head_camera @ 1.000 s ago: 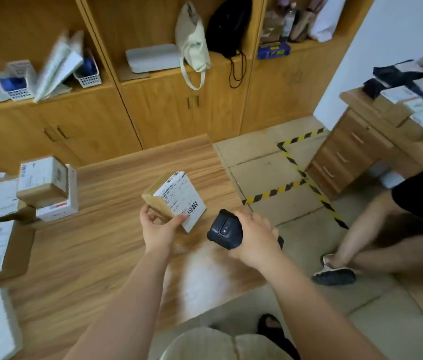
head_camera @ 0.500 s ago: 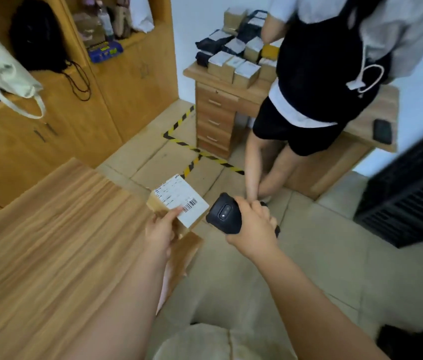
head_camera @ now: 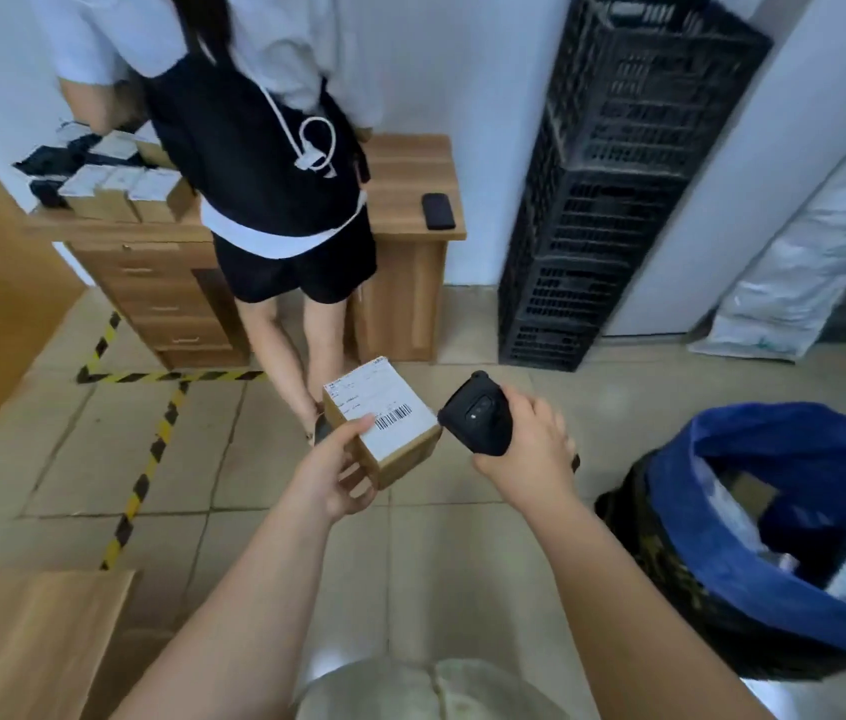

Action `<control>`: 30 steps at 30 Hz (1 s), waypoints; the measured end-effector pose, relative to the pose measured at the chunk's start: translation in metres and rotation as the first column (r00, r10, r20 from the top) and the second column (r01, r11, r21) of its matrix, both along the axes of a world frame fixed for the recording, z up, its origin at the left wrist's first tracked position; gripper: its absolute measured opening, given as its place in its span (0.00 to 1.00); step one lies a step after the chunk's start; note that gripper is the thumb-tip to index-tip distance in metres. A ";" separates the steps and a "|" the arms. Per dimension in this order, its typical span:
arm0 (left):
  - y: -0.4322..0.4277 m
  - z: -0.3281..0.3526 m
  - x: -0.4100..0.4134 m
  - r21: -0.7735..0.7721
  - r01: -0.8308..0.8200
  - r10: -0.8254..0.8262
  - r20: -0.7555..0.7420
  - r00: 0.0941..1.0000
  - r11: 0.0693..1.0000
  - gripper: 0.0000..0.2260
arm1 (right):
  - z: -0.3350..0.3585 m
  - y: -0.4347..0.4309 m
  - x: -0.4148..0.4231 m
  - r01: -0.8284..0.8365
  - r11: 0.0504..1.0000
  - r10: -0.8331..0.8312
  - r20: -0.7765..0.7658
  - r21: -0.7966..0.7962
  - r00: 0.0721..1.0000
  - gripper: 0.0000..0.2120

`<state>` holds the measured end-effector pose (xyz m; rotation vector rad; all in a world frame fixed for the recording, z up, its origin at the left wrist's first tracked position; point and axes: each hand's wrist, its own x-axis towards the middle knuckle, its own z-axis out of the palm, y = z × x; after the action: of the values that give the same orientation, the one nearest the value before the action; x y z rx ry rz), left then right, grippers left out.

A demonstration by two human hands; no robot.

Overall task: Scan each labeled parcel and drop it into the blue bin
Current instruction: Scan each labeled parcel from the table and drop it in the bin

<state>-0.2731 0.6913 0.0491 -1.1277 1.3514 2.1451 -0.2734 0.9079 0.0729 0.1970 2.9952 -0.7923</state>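
Note:
My left hand (head_camera: 335,467) grips a small cardboard parcel (head_camera: 384,423) from below and the left, its white barcode label facing up. Just right of the parcel, my right hand (head_camera: 527,449) holds a black handheld scanner (head_camera: 478,420) whose head nearly touches the parcel's right edge. Both are held over the tiled floor. The blue bin (head_camera: 712,511), lined with a blue bag, stands at the lower right and has several parcels inside.
A person in black shorts (head_camera: 296,262) stands ahead at a wooden desk (head_camera: 410,168) stacked with parcels, a phone (head_camera: 438,211) on it. Stacked black crates (head_camera: 613,179) stand against the wall. A corner of my wooden table (head_camera: 20,641) lies lower left. Yellow-black tape marks the floor.
The view has swung right, away from the table and cabinets, bringing the blue bin into sight. Both hands kept their hold on the parcel and the scanner, still side by side.

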 end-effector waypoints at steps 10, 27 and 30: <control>0.249 -0.010 -0.038 0.086 0.266 -0.272 0.068 0.960 0.960 0.20 | -0.006 0.240 0.023 0.285 0.958 -0.285 -0.020 -0.020 0.958 0.39; 0.546 -0.046 -0.138 -0.053 0.755 -0.744 0.139 0.654 0.654 0.17 | -0.053 0.472 0.026 0.800 0.597 -0.787 0.150 -0.055 0.598 0.44; 0.599 -0.053 -0.178 -0.084 0.825 -0.813 0.144 0.565 0.558 0.15 | -0.060 0.508 0.005 0.862 0.498 -0.848 0.155 -0.094 0.506 0.44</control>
<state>-0.4514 1.2906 -0.0036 -0.4255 1.5764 1.2871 -0.2686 1.4157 0.0126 1.7741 2.5571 -0.9945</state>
